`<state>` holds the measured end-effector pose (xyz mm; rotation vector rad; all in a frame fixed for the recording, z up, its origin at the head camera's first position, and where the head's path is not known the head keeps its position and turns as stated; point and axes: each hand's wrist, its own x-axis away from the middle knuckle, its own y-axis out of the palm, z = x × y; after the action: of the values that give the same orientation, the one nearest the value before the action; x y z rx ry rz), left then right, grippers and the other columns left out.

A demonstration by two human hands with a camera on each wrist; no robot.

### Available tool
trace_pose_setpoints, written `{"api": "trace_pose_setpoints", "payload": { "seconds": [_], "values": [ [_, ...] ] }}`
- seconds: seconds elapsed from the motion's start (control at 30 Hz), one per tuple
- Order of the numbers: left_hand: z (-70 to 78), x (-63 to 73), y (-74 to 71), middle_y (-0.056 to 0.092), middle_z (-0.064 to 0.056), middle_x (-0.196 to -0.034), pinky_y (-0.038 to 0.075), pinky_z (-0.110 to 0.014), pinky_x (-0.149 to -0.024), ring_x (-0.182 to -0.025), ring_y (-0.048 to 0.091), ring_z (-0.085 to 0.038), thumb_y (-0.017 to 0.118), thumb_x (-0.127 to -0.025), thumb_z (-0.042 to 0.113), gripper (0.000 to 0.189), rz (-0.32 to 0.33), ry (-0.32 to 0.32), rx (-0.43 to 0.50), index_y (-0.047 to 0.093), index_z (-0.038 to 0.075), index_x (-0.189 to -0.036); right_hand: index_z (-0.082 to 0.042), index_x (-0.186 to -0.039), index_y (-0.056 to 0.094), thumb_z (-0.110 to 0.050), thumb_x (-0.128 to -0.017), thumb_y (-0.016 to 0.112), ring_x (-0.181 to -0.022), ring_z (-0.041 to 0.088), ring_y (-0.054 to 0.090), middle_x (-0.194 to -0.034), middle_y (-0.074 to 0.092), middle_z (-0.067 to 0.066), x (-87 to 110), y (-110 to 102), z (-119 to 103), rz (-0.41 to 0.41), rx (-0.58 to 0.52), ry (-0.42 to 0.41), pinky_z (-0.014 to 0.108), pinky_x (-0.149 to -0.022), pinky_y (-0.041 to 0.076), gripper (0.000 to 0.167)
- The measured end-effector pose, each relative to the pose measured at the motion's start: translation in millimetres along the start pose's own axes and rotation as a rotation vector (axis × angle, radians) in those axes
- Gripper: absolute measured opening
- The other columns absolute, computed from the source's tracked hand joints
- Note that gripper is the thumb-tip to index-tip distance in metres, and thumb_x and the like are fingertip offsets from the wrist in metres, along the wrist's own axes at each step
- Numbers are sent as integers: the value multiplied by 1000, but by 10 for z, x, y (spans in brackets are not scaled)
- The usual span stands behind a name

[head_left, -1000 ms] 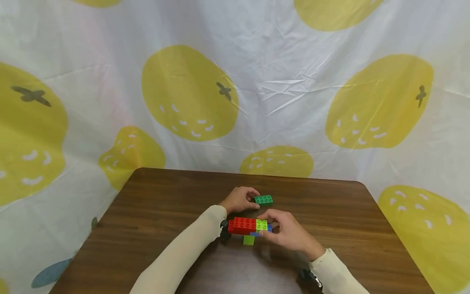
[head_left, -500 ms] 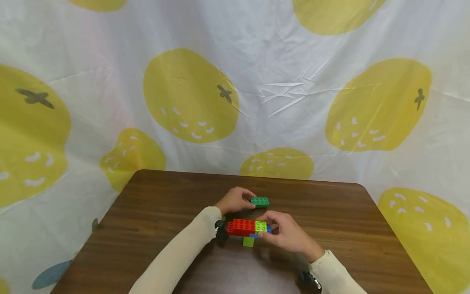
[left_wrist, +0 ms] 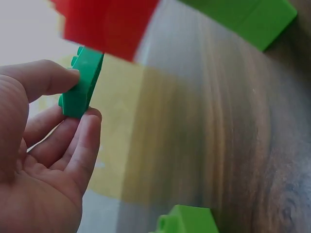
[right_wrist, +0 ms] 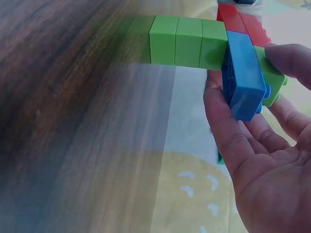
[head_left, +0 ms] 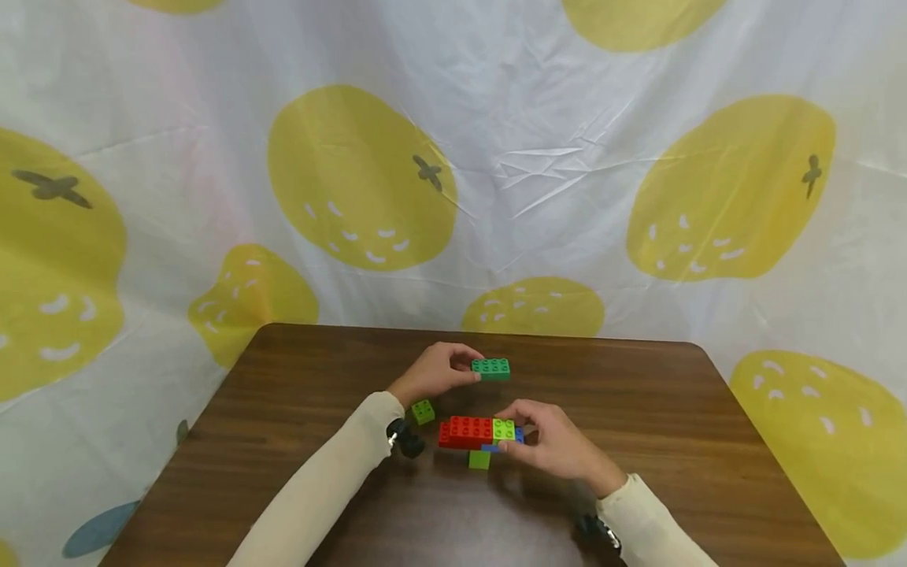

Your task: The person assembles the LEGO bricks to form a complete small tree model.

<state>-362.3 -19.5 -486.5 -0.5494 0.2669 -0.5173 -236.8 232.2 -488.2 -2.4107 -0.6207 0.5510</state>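
My left hand (head_left: 435, 372) pinches a dark green toy brick (head_left: 491, 369) by its left end, studs up. In the left wrist view the thumb presses one side of that green brick (left_wrist: 82, 85) and the fingertips meet the other. My right hand (head_left: 556, 441) grips the right end of a built brick piece, at its lime brick (head_left: 504, 429). The piece has red bricks (head_left: 471, 430) on top and a blue brick (right_wrist: 247, 80) beneath. A column of stacked lime bricks (right_wrist: 187, 41) stands under it, reaching down to the table.
A loose lime brick (head_left: 423, 412) lies on the brown wooden table (head_left: 340, 358) beside the left wrist. Both wrists wear dark cameras, the left wrist camera (head_left: 406, 438) close to the built piece. A lemon-print curtain (head_left: 538, 197) hangs behind the table.
The left hand has taken hold of the dark green brick and raised it, shifting left and away. The loose lime brick has come into sight. My right hand stays put on the built piece.
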Motion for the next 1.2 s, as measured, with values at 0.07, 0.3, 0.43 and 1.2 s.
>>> {"api": "trace_pose_setpoints", "payload": {
  "seconds": [0.07, 0.3, 0.43, 1.2],
  "values": [
    [48, 62, -34, 76, 0, -115, 61, -35, -86, -102, 71, -14, 81, -95, 31, 34, -8, 9, 1, 76, 18, -126, -16, -119, 71, -26, -94, 82, -93, 14, 74, -109, 77, 2, 2, 2, -5, -2, 0, 2, 28, -74, 62, 29],
    [255, 329, -90, 75, 1, -105, 60, -31, -83, -93, 69, -13, 82, -93, 28, 31, -26, 52, 10, 77, 17, -122, -15, -119, 71, -26, -94, 82, -95, 16, 74, -107, 77, 1, 21, 37, -2, 9, -3, 3, 27, -75, 62, 29],
    [335, 518, -100, 75, 0, -104, 60, -29, -84, -92, 68, -13, 83, -93, 25, 31, -51, 87, 13, 76, 15, -121, -15, -118, 71, -26, -95, 82, -94, 15, 73, -106, 76, 1, 28, 57, -1, 9, -15, 5, 27, -76, 62, 29],
    [341, 942, 34, 76, 0, -116, 60, -25, -89, -98, 70, -10, 81, -94, 28, 36, -101, 161, -5, 71, 14, -125, -12, -112, 70, -26, -93, 83, -90, 12, 70, -100, 73, 0, 57, 50, 22, 19, -2, 52, 23, -78, 61, 27]
  ]
}}
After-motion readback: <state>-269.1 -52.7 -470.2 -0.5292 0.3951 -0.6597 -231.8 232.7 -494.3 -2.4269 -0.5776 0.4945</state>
